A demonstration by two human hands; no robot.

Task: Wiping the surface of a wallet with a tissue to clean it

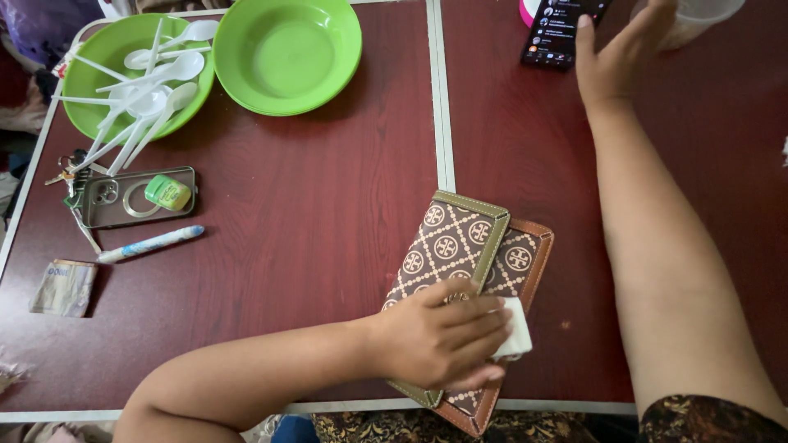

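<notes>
Head view: my left hand (443, 340) rests on the patterned wallet (460, 254) near the table's (312, 213) front edge — fingers curled, pinching a white wad (515, 332) against it. My right hand (611, 57), fingers spread, reaches the phone (560, 29) — apparently to touch its screen.

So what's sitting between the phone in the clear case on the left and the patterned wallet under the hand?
Nothing: in the head view only bare dark red table lies between the cased phone and the brown patterned wallet. The blue and white pen lies just below the phone.
</notes>
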